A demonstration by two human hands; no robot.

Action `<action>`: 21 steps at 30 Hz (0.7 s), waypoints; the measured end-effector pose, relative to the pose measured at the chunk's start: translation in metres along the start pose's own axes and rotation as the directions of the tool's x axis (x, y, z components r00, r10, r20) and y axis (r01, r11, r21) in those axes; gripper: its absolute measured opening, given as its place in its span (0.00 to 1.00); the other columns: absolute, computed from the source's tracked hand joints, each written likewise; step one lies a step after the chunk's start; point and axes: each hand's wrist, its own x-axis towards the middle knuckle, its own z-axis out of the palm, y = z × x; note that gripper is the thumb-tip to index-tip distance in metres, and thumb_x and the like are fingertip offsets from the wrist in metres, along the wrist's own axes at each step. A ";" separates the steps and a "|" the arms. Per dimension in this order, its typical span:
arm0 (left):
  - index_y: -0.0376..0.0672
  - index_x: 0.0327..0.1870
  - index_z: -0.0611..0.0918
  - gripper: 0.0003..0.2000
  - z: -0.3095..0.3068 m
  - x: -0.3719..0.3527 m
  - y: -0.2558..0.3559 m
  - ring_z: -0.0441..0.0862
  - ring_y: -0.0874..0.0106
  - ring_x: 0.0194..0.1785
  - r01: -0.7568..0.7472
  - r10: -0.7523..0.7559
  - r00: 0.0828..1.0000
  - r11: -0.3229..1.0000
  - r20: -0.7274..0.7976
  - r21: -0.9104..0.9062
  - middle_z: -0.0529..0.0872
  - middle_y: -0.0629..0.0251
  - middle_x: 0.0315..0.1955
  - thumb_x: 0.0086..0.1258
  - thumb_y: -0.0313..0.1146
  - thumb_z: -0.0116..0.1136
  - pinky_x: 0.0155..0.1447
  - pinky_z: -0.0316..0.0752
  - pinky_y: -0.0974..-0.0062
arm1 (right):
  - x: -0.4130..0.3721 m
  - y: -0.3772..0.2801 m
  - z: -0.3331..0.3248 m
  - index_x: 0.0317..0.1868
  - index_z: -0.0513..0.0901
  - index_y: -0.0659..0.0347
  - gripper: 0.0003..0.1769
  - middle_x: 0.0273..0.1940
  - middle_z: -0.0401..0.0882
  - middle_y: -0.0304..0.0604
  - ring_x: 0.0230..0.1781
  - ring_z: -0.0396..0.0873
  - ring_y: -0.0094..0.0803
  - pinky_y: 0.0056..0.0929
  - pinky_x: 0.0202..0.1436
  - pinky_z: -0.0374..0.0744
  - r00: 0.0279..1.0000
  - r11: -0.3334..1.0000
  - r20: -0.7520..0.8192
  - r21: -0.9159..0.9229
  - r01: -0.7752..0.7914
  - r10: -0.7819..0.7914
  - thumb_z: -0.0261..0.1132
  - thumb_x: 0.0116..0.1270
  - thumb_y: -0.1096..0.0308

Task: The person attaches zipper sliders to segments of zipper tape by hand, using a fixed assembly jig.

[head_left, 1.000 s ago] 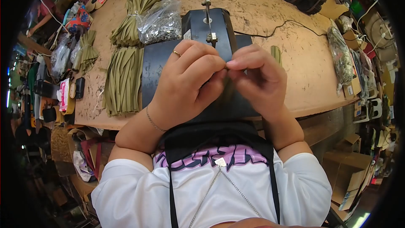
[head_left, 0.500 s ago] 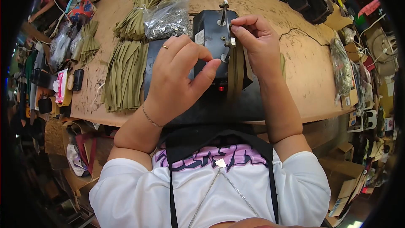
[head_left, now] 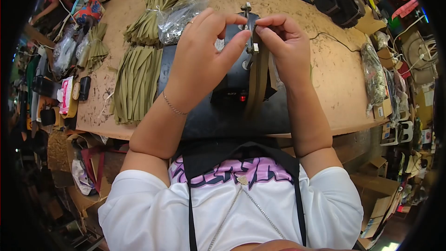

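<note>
A black box-shaped device [head_left: 238, 82] with a red light stands in front of me on a dark mat, metal fittings [head_left: 247, 9] rising from its top. An olive zipper strip [head_left: 258, 76] hangs along its right side. My right hand [head_left: 289, 42] pinches the strip's upper end between thumb and forefinger. Above the device's left side, my left hand [head_left: 204, 51] has its thumb and forefinger apart, their tips close to the upright metal fitting. I see nothing between those tips. The left hand partly covers the device.
Left of the device lie olive strips in a flat pile [head_left: 138, 83] and a tied bundle [head_left: 158, 9]. A clear bag of small metal parts [head_left: 179, 21] rests beside them. A black cable [head_left: 337, 39] crosses the table on the right, near plastic-wrapped goods [head_left: 373, 76].
My left hand has moved up and forward from the device's near part to the metal fitting, its thumb and forefinger opening wider. My right hand stays at the strip's upper end.
</note>
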 end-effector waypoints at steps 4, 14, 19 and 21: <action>0.36 0.42 0.84 0.08 0.006 0.010 0.001 0.70 0.73 0.31 0.016 -0.011 0.998 0.996 0.063 -0.083 0.74 0.67 0.27 0.67 0.30 0.64 0.37 0.67 0.75 | -0.006 -0.012 -0.001 0.43 0.83 0.64 0.06 0.36 0.84 0.34 0.35 0.80 0.16 0.17 0.40 0.77 0.998 0.998 0.023 0.027 0.052 -0.053 0.64 0.66 0.79; 0.38 0.25 0.76 0.12 0.001 0.006 0.003 0.74 0.59 0.32 -0.010 0.009 1.000 1.000 -0.022 -0.022 0.75 0.59 0.23 0.69 0.33 0.61 0.37 0.68 0.64 | -0.006 -0.010 -0.007 0.42 0.82 0.64 0.05 0.39 0.83 0.37 0.40 0.79 0.19 0.19 0.47 0.77 0.998 1.000 0.063 0.003 0.013 -0.013 0.64 0.67 0.78; 0.38 0.23 0.75 0.15 -0.015 -0.002 -0.001 0.71 0.61 0.28 0.040 -0.040 0.999 0.999 -0.031 -0.004 0.73 0.60 0.21 0.70 0.35 0.62 0.34 0.65 0.65 | 0.001 0.001 -0.004 0.43 0.82 0.65 0.05 0.40 0.82 0.38 0.42 0.79 0.21 0.21 0.51 0.76 0.996 0.997 0.056 0.032 -0.071 0.069 0.65 0.66 0.78; 0.38 0.23 0.75 0.15 -0.017 -0.004 -0.001 0.70 0.62 0.27 0.063 -0.063 0.998 0.998 -0.021 -0.008 0.73 0.61 0.21 0.69 0.35 0.63 0.33 0.65 0.66 | 0.002 0.002 -0.002 0.43 0.82 0.65 0.06 0.40 0.82 0.38 0.43 0.79 0.21 0.21 0.51 0.76 0.996 0.996 0.051 0.040 -0.079 0.077 0.65 0.67 0.78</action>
